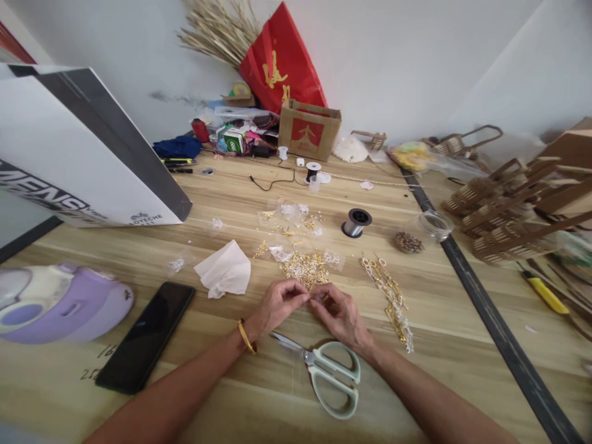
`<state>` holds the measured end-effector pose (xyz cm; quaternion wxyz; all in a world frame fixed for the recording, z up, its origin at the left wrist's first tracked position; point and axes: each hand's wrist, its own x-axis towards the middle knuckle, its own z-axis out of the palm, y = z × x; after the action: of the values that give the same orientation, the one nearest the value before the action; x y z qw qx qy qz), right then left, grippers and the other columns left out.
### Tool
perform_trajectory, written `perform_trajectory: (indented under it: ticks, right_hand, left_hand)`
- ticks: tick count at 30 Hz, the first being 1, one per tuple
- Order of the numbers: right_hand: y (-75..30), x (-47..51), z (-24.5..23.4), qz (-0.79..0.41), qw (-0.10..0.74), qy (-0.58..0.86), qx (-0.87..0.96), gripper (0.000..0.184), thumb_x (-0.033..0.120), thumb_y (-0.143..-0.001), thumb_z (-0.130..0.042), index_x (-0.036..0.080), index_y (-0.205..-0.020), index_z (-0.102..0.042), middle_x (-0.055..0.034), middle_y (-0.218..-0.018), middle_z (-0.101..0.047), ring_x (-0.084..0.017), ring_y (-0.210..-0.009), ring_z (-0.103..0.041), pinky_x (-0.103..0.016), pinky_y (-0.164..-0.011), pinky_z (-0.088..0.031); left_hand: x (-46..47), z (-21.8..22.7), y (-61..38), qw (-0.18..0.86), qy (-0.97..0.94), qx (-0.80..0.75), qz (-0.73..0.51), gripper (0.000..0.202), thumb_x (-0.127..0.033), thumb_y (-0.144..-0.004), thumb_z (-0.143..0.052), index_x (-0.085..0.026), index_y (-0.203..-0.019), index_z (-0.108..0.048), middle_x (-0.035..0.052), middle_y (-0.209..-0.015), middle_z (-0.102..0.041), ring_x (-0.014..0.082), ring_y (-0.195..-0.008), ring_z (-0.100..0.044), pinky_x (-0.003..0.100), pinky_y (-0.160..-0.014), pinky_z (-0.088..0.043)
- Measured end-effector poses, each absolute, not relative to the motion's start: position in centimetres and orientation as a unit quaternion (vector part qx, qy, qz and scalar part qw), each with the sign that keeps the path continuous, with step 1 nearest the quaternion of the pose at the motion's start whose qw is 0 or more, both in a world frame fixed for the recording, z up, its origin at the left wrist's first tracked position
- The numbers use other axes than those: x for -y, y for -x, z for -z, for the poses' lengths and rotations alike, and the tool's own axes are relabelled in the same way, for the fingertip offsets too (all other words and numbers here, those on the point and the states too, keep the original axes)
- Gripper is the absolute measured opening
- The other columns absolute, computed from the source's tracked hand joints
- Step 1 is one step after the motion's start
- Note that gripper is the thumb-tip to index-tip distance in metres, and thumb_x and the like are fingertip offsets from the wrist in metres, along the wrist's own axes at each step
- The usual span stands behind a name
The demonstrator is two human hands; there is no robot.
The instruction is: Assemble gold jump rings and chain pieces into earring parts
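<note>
My left hand [276, 305] and my right hand [340, 314] meet fingertip to fingertip over the wooden table [259, 394]. Both pinch something tiny and gold that I cannot make out, just in front of a pile of small gold findings [305, 268]. A gold bangle sits on my left wrist. Pale green scissors [330, 370] lie on the table right under my wrists. A row of finished gold chain pieces [393, 302] lies to the right of my right hand.
A crumpled white tissue [225, 271] and a black phone [147, 336] lie at left, near a purple appliance [55, 302] and a large white bag [83, 148]. A spool of thread [356, 223], a bead jar [435, 225], wooden baskets [504, 216] and a yellow knife [546, 293] lie at right.
</note>
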<state>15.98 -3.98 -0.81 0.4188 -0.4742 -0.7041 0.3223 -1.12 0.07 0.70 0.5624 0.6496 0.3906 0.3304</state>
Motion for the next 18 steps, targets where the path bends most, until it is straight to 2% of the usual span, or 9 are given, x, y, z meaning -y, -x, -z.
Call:
perform_trajectory:
  ticks: [7, 12, 18]
  right_hand:
    - [-16.07, 4.07, 1.05, -0.334, 0.400, 0.480, 0.706, 0.010, 0.027, -0.088, -0.054, 0.018, -0.092, -0.057, -0.0001, -0.071, -0.058, -0.007, -0.048, -0.047, -0.018, -0.041, -0.035]
    - [-16.10, 4.07, 1.35, -0.337, 0.402, 0.476, 0.706, 0.007, 0.024, -0.087, -0.054, 0.019, -0.091, -0.056, -0.0006, -0.076, -0.059, -0.007, -0.049, -0.047, -0.018, -0.041, -0.035]
    - [-16.04, 3.90, 1.21, -0.311, 0.408, 0.473, 0.716, 0.010, 0.024, -0.088, -0.051, 0.018, -0.087, -0.059, -0.0030, -0.078, -0.062, -0.009, -0.054, -0.049, -0.020, -0.046, -0.038]
  left_hand:
    - [-0.17, -0.61, 1.06, 0.591, -0.615, -0.392, -0.346, 0.009, -0.020, -0.074, -0.063, -0.012, -0.072, -0.064, 0.0040, -0.071, -0.065, 0.0142, -0.069, -0.058, 0.025, -0.067, -0.046]
    - [-0.29, -0.87, 1.27, 0.607, -0.597, -0.387, -0.355, 0.010, -0.022, -0.073, -0.063, -0.011, -0.072, -0.063, 0.0044, -0.073, -0.064, 0.0141, -0.071, -0.058, 0.024, -0.068, -0.045]
    - [-0.42, -1.07, 1.44, 0.623, -0.572, -0.391, -0.364, 0.014, -0.025, -0.071, -0.066, -0.012, -0.069, -0.062, 0.0027, -0.069, -0.063, 0.0119, -0.066, -0.056, 0.022, -0.063, -0.043]
